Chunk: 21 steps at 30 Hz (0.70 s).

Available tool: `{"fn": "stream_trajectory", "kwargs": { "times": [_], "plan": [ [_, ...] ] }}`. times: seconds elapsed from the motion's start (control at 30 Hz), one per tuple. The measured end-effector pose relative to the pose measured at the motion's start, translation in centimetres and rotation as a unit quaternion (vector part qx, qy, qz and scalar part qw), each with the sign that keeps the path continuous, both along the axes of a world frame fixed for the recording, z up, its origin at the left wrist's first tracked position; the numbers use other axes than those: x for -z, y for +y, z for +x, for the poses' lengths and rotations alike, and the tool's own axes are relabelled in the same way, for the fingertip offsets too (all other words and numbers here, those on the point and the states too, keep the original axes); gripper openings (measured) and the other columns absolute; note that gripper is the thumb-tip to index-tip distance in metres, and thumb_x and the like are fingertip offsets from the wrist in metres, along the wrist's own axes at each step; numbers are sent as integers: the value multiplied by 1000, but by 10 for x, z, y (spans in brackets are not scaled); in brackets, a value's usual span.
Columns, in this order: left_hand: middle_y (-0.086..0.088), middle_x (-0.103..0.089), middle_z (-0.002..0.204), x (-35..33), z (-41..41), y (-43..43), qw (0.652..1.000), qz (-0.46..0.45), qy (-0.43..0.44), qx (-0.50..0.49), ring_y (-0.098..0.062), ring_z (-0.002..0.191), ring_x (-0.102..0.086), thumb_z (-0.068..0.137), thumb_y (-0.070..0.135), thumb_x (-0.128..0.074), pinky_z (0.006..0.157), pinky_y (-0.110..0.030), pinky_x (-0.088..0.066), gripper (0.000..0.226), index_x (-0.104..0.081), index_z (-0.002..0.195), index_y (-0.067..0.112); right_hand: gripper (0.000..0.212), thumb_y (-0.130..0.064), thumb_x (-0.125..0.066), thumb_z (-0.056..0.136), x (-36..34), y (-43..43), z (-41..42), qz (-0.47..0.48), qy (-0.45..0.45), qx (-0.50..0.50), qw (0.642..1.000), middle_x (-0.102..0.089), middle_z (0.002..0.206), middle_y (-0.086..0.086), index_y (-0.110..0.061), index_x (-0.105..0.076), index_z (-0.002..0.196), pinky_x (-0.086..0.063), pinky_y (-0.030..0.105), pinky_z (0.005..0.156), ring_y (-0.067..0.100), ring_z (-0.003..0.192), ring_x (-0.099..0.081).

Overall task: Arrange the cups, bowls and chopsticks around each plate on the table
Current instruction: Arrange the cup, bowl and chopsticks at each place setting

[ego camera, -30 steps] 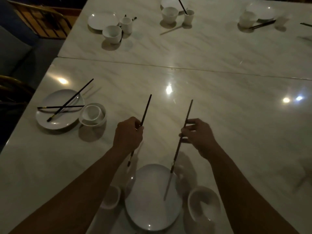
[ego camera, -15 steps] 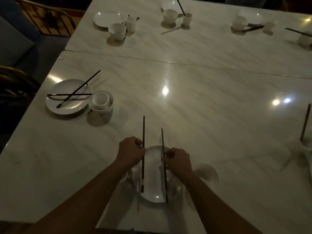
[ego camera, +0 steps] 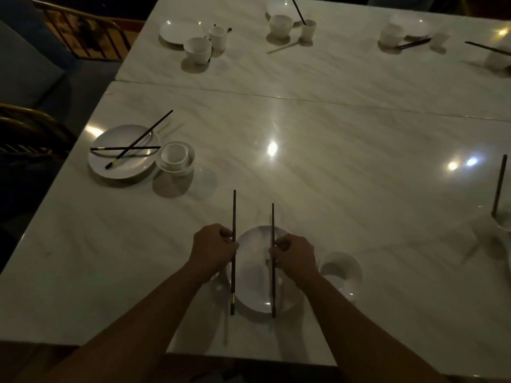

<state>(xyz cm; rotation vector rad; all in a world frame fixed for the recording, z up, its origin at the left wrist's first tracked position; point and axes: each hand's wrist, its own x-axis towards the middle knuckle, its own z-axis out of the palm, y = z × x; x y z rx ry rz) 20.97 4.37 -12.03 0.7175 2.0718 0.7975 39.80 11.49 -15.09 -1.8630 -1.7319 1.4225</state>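
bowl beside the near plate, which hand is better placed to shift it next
Probably right: the right hand sits beside the bowl, the left hand across the plate. It must release its chopstick first.

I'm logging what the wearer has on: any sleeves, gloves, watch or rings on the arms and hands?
Both forearms are bare to the picture's bottom edge; no sleeve shows. The left hand and right hand are ungloved, and neither wrist carries a watch or band. The light is too dim to rule out a thin ring.
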Motion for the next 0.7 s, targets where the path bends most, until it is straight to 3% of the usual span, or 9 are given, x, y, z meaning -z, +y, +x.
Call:
{"fn": "stream_trajectory", "kwargs": {
  "times": [0.6,0.7],
  "plan": [
    [-8,-68,81,1,7,6,1000,1,4,25,-21,68,-70,73,8,-80,68,-41,-61,29,-65,98,7,26,-14,-78,83,-2,-6,1,-5,1,-3,1000,-73,88,4,-9,-70,107,-63,29,65,11,68,-73],
    [-8,-69,85,7,12,8,999,-4,13,34,-23,76,-70,72,12,-80,74,-42,-60,29,-66,98,10,26,-16,-78,83,1,-6,0,-3,-10,-5,1000,-73,88,2,-10,-70,107,-61,24,62,9,67,-72]
  ]
}}
